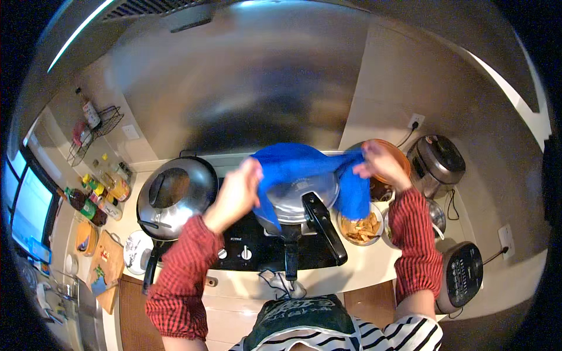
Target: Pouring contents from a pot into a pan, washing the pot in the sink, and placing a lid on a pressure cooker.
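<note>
My left hand (pixel 239 188) and my right hand (pixel 381 166) each pinch part of a blue cloth (pixel 292 160), stretched between them and partly blurred. The cloth drapes over the far part of a pressure cooker's metal lid (pixel 303 188), and one end hangs down at the right. The cooker stands on a black gas stove (pixel 232 250). Its long black lid handle (pixel 327 232) points obliquely towards me, beside the pot's lower handle (pixel 291 256). The cooker's far side is hidden under the cloth.
A lidded wok (pixel 178 197) occupies the left burner. Right of the cooker are a bowl of brownish food pieces (pixel 362 228), an orange-rimmed pot (pixel 401 160) and a rice cooker (pixel 439 160). A crumpled white cloth (pixel 281 285) lies at the counter's front edge. Bottles (pixel 85 206) and a cutting board (pixel 105 267) are left.
</note>
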Available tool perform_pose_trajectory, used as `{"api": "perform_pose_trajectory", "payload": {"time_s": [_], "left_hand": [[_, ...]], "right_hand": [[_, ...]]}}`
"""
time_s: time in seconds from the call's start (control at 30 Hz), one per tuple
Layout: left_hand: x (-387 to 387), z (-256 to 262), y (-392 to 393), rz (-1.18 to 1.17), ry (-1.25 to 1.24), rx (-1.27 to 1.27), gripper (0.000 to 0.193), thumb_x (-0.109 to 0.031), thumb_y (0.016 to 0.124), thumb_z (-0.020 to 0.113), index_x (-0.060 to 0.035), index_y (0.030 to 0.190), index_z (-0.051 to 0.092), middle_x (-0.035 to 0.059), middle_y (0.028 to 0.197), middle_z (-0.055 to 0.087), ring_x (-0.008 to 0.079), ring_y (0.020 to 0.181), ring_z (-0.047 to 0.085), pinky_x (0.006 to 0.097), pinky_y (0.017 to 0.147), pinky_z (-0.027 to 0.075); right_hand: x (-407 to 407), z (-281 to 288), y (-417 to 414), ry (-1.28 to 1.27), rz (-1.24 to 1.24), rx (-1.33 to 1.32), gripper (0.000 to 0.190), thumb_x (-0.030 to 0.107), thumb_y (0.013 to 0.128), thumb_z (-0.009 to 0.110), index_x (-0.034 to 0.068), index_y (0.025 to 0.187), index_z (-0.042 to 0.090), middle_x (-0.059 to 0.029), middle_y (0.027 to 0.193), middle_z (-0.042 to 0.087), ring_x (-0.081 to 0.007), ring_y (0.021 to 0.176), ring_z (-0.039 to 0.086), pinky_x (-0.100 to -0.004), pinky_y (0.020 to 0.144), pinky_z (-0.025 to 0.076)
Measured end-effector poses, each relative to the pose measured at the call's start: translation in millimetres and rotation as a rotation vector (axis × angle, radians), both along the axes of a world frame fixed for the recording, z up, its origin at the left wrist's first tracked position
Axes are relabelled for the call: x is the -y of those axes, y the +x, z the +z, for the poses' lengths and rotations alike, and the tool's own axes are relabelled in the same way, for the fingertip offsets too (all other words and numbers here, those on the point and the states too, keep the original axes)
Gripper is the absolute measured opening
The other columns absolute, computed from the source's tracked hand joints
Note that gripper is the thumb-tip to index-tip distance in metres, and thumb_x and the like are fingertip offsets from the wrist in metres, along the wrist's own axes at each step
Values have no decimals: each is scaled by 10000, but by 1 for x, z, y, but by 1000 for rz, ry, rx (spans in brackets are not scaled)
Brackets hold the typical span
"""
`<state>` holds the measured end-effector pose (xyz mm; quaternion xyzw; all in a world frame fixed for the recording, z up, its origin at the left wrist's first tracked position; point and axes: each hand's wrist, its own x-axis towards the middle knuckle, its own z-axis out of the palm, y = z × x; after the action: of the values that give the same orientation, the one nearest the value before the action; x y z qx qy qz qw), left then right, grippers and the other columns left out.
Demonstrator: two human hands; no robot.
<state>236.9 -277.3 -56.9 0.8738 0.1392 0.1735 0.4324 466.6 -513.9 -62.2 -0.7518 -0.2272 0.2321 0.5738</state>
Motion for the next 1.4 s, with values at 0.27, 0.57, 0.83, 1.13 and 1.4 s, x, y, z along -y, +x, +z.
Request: {"api": "perform_pose_trajectory", "payload": {"time_s": [0.27,0.57,0.83,1.13,1.4], "left_hand": [[-87,134,53,165,864,265,445,-224,612,666,-39,968,471,195,816,557,339,818,533,392,686,431],[-119,183,26,368,576,287,176,-112,723,519,-65,869,604,102,724,606,184,684,577,292,612,433],[-122,180,14,181,-33,339,163,-126,787,496,-38,894,581,1,723,565,79,614,482,229,580,386],[-47,182,63,-450,-265,386,365,91,691,390,-31,1005,529,76,913,562,154,785,541,262,722,424],[21,175,61,-57,230,110,423,-54,671,607,9,1054,438,84,896,547,162,730,554,274,587,464]], "right_hand": [[-19,111,69,-339,-264,1402,268,45,678,562,34,941,510,-185,793,552,-347,751,544,-371,620,438],[8,182,33,-4,-300,882,208,27,800,423,13,982,525,-80,774,575,-119,573,574,-215,445,464],[19,181,43,173,-173,573,227,139,816,434,37,1001,517,-59,722,537,-88,517,509,-172,443,413],[-77,174,-61,229,783,375,414,277,773,537,73,1107,404,22,577,440,-9,384,356,-144,307,219],[-123,169,-4,315,386,-56,224,292,782,503,75,825,469,-35,678,512,-82,452,459,-172,287,260]]}}
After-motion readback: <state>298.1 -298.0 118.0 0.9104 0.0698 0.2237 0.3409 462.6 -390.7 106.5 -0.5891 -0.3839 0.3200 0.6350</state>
